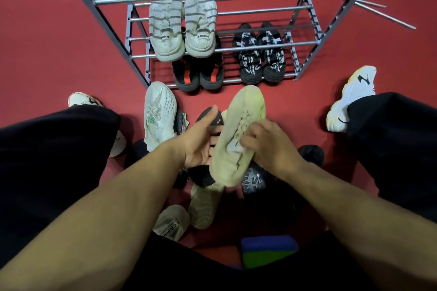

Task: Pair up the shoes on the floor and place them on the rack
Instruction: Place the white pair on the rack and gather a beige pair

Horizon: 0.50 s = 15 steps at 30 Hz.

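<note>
A cream sneaker with a yellow-green toe (238, 134) is lifted above the floor pile, toe pointing at the rack. My right hand (267, 146) grips its laces and right side. My left hand (201, 142) lies open against its left side, thumb raised, with a black and orange shoe (208, 118) behind the fingers. A matching pale sneaker (159, 116) lies on the red floor to the left. The metal rack (227, 49) holds a white pair (182, 23), a black and orange pair (198, 75) and a black and white pair (261, 54).
Beneath my hands lie more shoes: a pale sole (204, 205), a cream slipper (171, 222) and dark shoes (255, 179). My own white sneakers (350, 99) and black trouser legs flank the pile. A blue and green block (268, 251) sits near me. Loose metal rods (378, 12) lie right of the rack.
</note>
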{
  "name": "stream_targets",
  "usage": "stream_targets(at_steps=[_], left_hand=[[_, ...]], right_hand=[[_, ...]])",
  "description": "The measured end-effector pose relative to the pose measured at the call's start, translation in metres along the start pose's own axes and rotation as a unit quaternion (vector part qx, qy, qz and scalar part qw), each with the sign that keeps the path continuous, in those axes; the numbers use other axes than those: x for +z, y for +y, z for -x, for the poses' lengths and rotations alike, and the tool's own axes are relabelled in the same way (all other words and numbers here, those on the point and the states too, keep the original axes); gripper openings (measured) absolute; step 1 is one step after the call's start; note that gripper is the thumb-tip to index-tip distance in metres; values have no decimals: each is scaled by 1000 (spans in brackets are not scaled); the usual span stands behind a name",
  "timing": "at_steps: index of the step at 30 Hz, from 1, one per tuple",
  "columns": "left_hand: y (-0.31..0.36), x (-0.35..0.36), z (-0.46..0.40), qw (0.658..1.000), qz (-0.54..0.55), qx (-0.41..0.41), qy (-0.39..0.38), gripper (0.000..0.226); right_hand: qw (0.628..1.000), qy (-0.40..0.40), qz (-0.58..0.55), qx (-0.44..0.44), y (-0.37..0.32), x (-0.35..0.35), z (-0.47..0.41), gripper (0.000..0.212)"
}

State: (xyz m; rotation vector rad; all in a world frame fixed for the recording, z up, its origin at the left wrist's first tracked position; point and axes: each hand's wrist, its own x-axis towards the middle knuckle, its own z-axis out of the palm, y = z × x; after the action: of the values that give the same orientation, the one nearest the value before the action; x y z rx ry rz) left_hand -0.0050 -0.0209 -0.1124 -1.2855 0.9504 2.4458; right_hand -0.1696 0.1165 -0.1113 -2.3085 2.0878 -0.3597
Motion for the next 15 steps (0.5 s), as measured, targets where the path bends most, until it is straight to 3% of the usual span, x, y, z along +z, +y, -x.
stream_targets(at_steps=[3,5,8,10,11,12,14,15], left_hand=[[-3,8,4,997,-22,39,-70,45],[-6,8,3,996,-4,60,-69,30],[-9,2,-8,995,27,100,-11,37],[-8,1,-13,990,53,126,43,40],[-6,0,-15,987,65,134,68,40],[-3,1,-15,984,75,140,81,39],[0,2,-15,979,87,151,102,40],[1,3,-15,977,87,157,117,41]], right_hand=[[993,103,-27,-44,-17,14,-1,16],[993,111,-38,-15,-22,14,-1,12],[980,9,-111,163,-22,2,1,22],[933,-34,-221,280,-21,-2,1,27],[886,-46,-307,344,-21,-4,-1,30],[815,-67,-402,413,-23,-7,-3,33],[628,-139,-572,509,-25,-10,-7,39],[550,-174,-633,516,-26,-9,-7,40]])
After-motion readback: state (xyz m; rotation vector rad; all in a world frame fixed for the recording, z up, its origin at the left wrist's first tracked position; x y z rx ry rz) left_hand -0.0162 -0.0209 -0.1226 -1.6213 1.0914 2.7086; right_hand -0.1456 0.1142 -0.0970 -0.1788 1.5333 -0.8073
